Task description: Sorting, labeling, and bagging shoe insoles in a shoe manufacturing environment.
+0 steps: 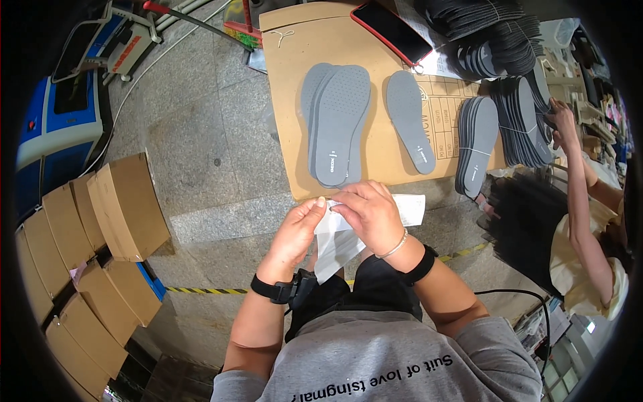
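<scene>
Your left hand [295,231]: pinched on the white paper [333,252], which hangs between both hands. Grey insole stack [339,124]: straight ahead on cardboard [385,171], long axis pointing away from you. Your right hand [372,214]: also pinched on the paper, nearer the stack.

Red-cased phone [392,37], blue-and-white machine [63,127], brown cardboard boxes [127,208], yellow-and-black floor tape [207,291]
</scene>
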Tool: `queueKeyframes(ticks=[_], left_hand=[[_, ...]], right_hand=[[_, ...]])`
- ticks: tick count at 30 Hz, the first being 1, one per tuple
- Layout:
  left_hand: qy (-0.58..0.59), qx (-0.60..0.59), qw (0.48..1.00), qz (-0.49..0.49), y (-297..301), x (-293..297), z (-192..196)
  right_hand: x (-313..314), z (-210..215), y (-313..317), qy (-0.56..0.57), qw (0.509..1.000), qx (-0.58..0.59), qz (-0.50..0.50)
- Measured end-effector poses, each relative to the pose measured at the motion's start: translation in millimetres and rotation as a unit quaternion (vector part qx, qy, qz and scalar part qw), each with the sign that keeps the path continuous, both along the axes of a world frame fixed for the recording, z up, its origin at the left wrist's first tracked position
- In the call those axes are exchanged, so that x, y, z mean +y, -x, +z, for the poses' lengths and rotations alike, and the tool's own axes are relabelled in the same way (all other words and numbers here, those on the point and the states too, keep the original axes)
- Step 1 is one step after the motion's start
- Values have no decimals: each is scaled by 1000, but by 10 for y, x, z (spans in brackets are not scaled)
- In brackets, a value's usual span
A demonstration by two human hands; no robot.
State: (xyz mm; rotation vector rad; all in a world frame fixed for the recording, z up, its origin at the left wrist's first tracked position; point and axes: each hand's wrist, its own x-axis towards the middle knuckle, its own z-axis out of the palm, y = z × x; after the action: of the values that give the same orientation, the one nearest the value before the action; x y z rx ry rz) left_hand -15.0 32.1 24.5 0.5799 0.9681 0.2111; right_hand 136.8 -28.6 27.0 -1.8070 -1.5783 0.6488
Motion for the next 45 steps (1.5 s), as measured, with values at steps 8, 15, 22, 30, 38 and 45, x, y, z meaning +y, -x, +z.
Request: queueKeyframes(ticks=[8, 15, 22, 30, 38, 45], left_hand=[[-11, 10, 1000, 3, 40, -86, -80], [-53, 63, 996, 26, -82, -124, 15], [-122, 72, 990, 2, -63, -135, -4], [-237, 105, 965, -48, -26, -123, 63], [-215, 116, 970, -22, -15, -150, 21], [-168, 105, 980, 22, -66, -157, 64]], right_hand=[[-83, 6, 37, -74, 992, -105, 15], [-108, -21, 38, -99, 989, -113, 16], [-25, 52, 2, -35, 999, -30, -14], [70, 43, -214, 180, 965, 191, 30], [55, 42, -146, 124, 984, 120, 49], [5, 65, -25, 15, 999, 47, 6]])
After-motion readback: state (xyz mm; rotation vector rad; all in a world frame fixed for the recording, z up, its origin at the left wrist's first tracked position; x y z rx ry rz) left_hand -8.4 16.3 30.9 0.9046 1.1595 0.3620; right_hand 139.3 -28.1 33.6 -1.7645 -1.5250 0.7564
